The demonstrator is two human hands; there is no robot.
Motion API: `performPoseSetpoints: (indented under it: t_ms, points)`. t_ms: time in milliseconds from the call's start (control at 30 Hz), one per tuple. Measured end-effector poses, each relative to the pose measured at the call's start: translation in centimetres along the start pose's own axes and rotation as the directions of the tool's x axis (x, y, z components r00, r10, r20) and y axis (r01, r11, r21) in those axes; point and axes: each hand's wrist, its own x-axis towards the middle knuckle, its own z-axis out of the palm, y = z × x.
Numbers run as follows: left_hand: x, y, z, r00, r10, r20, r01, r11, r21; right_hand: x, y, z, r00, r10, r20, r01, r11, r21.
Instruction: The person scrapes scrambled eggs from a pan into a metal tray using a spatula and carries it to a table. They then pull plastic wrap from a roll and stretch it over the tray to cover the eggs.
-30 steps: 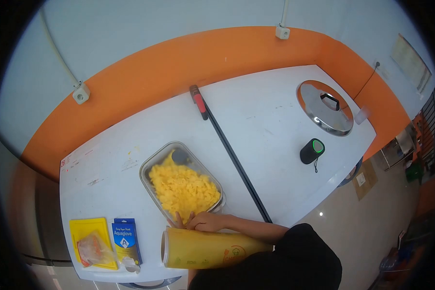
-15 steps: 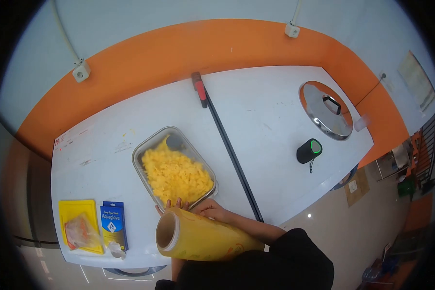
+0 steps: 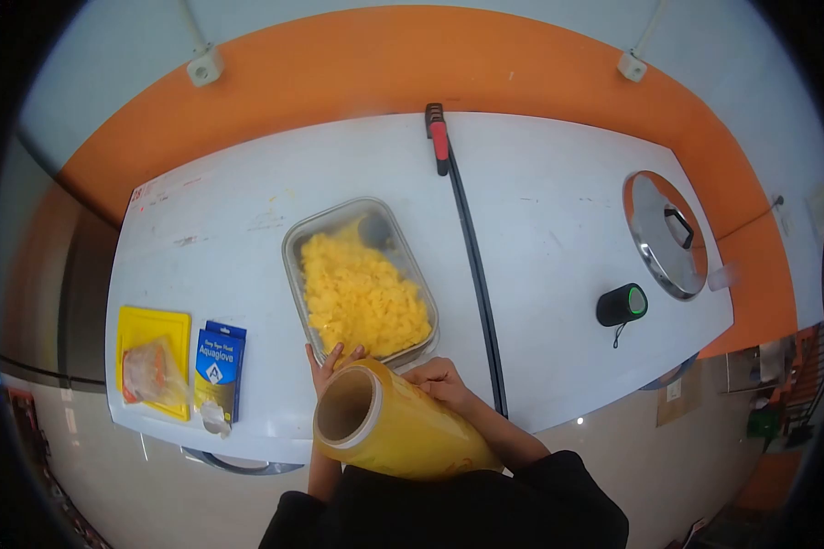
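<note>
A large yellow roll of cling film (image 3: 421, 425) lies across the front of my body, its hollow cardboard core facing left. Beyond it, a metal tray (image 3: 295, 274) holds yellow chopped pieces (image 3: 362, 297), with a hazy, film-like sheen over its far end. My left hand (image 3: 332, 363) is at the tray's near left corner, fingers spread, partly hidden behind the roll. Close to the tray's near right corner, my right hand (image 3: 438, 380) has its fingers curled in a pinch at the roll's far side, seemingly on the film's edge.
On the left lie a yellow board (image 3: 156, 320) with a plastic bag (image 3: 154, 371) on it, and a blue Aquaglove box (image 3: 220, 366). A red-and-black sharpener-like tool (image 3: 439, 142) sits at the back. Rightward are a black speaker (image 3: 618, 306) and a steel lid (image 3: 655, 247).
The view has turned, so the table and its items appear shifted and tilted. My right hand is more closed up beside the roll; my left hand stays at the tray's near edge.
</note>
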Motion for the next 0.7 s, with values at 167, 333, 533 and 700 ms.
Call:
performPoseSetpoints:
  t_ms: [167, 333, 533, 700]
  points:
    - [-0.1, -2.5, 1.9, 0.990, 0.069, -0.123, -0.068, 0.998, 0.015, 0.2, -0.5, 0.7, 1.000, -0.012, 0.018, 0.012, 1.000, -0.022]
    - [0.3, -4.2, 2.3, 0.959, 0.141, -0.247, -0.144, 0.990, 0.006, 0.4, -1.3, 1.5, 0.997, -0.011, 0.080, 0.017, 0.997, -0.078]
    - [0.8, -2.0, 0.3, 0.981, 0.089, -0.173, -0.096, 0.995, -0.037, 0.5, 0.5, 1.3, 0.998, -0.012, 0.066, 0.006, 0.996, 0.087]
    - [1.4, -0.7, -2.4, 0.988, -0.090, -0.128, 0.090, 0.996, 0.001, 2.4, 1.3, 2.1, 0.992, -0.101, 0.076, 0.099, 0.995, 0.026]
